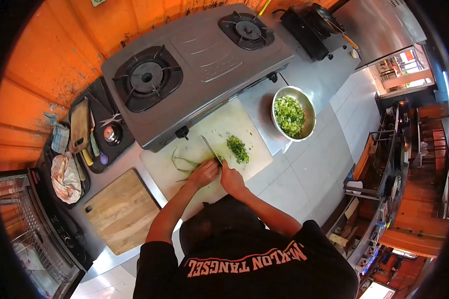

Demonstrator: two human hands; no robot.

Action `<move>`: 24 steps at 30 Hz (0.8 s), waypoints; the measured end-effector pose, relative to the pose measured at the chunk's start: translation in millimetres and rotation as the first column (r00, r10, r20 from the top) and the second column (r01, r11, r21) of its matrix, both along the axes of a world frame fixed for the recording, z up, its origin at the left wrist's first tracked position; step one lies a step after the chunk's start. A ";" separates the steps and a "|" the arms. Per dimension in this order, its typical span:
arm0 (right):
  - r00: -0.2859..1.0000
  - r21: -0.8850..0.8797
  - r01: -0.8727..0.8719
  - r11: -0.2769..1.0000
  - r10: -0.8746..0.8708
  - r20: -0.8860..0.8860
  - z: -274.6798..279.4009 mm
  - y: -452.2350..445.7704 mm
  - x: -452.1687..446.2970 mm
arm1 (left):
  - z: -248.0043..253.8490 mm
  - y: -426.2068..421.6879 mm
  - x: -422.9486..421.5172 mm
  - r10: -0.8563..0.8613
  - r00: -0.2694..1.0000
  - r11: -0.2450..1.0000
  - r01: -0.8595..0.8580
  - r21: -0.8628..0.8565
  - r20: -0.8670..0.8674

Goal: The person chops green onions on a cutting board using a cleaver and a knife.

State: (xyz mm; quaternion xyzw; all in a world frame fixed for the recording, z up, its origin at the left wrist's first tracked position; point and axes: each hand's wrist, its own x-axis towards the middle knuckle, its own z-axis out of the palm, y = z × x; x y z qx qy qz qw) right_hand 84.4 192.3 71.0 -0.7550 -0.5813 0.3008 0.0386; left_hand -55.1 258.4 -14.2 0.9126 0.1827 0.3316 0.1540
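My right hand (231, 178) is closed round the handle of a knife (210, 148), whose blade points up and left over the white cutting board (169, 172). Close beside the blade, my left hand (204, 174) has its fingers curled down on green leaves (187, 161), some of which stick out to its left. A small pile of chopped greens (239, 149) lies on the board to the right of the knife. Beyond the board's right side, a metal bowl (311, 118) holds more chopped greens (290, 116).
A two-burner stove (204, 50) stands behind the board. Left of the board lies a wooden board (122, 212). A black tray (122, 148) at the far left holds a small wooden board (80, 124), scissors (111, 119) and a cloth (66, 178).
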 end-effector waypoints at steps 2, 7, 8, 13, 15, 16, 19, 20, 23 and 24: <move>1.000 -0.014 0.005 1.000 -0.005 -0.008 -0.6 4.5 1.0 | -1.9 5.3 1.7 -0.033 0.998 0.998 0.035 0.043 -0.050; 1.000 0.024 -0.008 1.000 0.009 -0.018 0.0 3.2 2.7 | 18.9 2.3 -1.6 -0.025 0.999 0.997 0.023 -0.068 -0.026; 1.000 0.029 -0.014 0.999 0.014 -0.021 -0.2 3.3 2.7 | 25.2 3.3 -2.3 -0.019 1.000 0.997 0.018 -0.072 -0.024; 1.000 0.024 -0.004 1.000 0.005 -0.023 -5.8 4.5 4.3 | 26.1 -4.2 -4.2 0.022 0.999 0.968 -0.009 -0.250 0.048; 1.000 0.017 -0.019 1.000 0.019 -0.023 -5.8 5.3 4.6 | 23.7 -6.1 -5.9 0.054 0.997 0.940 -0.031 -0.340 0.058; 0.999 0.005 -0.020 1.000 0.020 -0.029 -5.9 6.2 5.1 | 22.0 -5.7 -5.6 0.113 0.987 0.888 -0.048 -0.458 0.115; 0.999 0.000 -0.019 1.000 0.019 -0.028 2.3 7.3 2.9 | 51.5 -1.1 -6.1 0.266 0.955 0.851 -0.170 -0.497 0.129; 1.000 0.004 -0.012 1.000 0.012 -0.024 4.6 7.6 2.3 | 61.4 0.8 -5.0 0.350 0.931 0.863 -0.280 -0.420 0.099; 1.000 0.093 -0.009 0.996 0.011 -0.028 -2.3 5.5 2.0 | 57.1 -3.8 -0.6 0.308 0.951 0.903 -0.304 -0.303 -0.034; 0.999 0.091 -0.011 0.996 0.014 -0.031 -0.3 4.2 -0.1 | 44.4 -8.5 -2.6 0.310 0.950 0.902 -0.307 -0.304 -0.038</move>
